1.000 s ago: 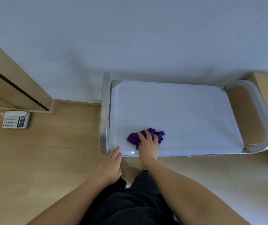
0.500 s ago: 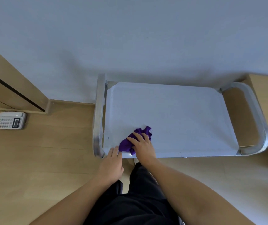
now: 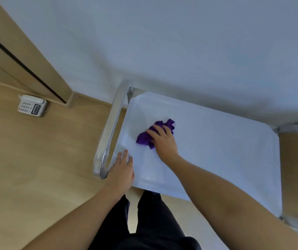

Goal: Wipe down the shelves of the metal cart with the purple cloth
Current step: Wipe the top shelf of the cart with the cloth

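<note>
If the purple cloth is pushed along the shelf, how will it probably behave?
Probably floppy: the purple cloth lies crumpled in folds under the right hand. It likely bunches rather than slides flat, though the smooth metal shelf should let it glide.

White telephone (image 3: 32,105) on the wooden floor (image 3: 36,150) beside a cabinet (image 3: 27,56)

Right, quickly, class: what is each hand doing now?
Left hand: open, resting on a corner of the metal cart.
Right hand: open, pressing the purple cloth.
</note>
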Demonstrator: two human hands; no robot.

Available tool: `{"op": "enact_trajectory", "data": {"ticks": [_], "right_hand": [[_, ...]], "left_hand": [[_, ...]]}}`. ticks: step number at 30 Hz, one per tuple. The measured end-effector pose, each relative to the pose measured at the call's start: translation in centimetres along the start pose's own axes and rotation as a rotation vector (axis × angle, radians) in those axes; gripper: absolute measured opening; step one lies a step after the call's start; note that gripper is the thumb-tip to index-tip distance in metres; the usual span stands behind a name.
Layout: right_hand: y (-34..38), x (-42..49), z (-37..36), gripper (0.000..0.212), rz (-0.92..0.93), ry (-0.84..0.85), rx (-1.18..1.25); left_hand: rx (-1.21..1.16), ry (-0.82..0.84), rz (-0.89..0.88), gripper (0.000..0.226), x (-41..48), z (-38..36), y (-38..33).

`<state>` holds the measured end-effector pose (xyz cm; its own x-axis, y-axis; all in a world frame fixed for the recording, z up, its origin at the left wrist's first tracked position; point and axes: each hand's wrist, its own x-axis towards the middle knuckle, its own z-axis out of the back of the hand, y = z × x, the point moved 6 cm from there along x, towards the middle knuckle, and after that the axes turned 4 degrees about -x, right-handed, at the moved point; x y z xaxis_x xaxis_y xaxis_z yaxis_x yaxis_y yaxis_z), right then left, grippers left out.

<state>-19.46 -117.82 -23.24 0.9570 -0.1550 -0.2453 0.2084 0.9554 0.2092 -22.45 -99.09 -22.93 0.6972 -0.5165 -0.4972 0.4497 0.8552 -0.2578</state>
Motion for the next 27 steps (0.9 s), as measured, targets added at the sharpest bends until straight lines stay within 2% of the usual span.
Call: {"op": "enact_trajectory", "data": {"ticks": [4,6,7,9,12,15,17,20,21,22,24,27], "right_hand": [[-1.6,5.8,1.5,0.043,-0.219,-0.035,0.091],[-0.4,6.6,1.2,0.044,-0.252,-0.039,0.11],[0.6,6.4,0.7,0.045,-0.186,-0.035,0.079],[3.1,4.9,-0.6,0.046,0.101,0.004,-0.026],[4.3,2.1,-1.2,0.041,0.483,0.029,-0.02],[3.1,5.4,0.6,0.035,0.665,-0.068,-0.065],[1.9,9.7,2.0,0.036,0.552,-0.095,-0.082],[0.1,13.7,3.3,0.04,0.13,-0.13,0.062],[0.5,13.5,3.2,0.041,0.042,-0.136,0.105],[1.6,12.7,3.1,0.042,0.032,-0.14,0.112],[4.4,10.2,2.0,0.045,0.245,-0.145,0.067],[6.7,4.9,-0.9,0.043,0.626,0.005,-0.014]], "left_hand": [[-0.021,0.038,0.1,0.068,0.9,-0.5,-0.8],[-0.02,0.037,0.144,0.07,1.1,-0.8,-1.2],[-0.018,0.036,0.167,0.069,1.1,-0.9,-1.3],[-0.017,0.037,0.21,0.068,1.1,-1.3,-1.6],[-0.043,0.008,0.226,0.068,1.1,-1.4,-1.8],[-0.078,0.001,0.202,0.068,0.9,-1.4,-1.6],[-0.074,-0.005,0.194,0.068,0.8,-1.4,-1.4],[-0.063,-0.013,0.224,0.067,0.8,-1.5,-1.6],[-0.058,-0.012,0.236,0.066,0.8,-1.6,-1.7],[-0.059,-0.008,0.248,0.066,0.8,-1.6,-1.9],[-0.077,-0.001,0.266,0.064,0.8,-1.7,-1.9],[-0.103,-0.002,0.275,0.064,0.6,-1.6,-1.9]]}}
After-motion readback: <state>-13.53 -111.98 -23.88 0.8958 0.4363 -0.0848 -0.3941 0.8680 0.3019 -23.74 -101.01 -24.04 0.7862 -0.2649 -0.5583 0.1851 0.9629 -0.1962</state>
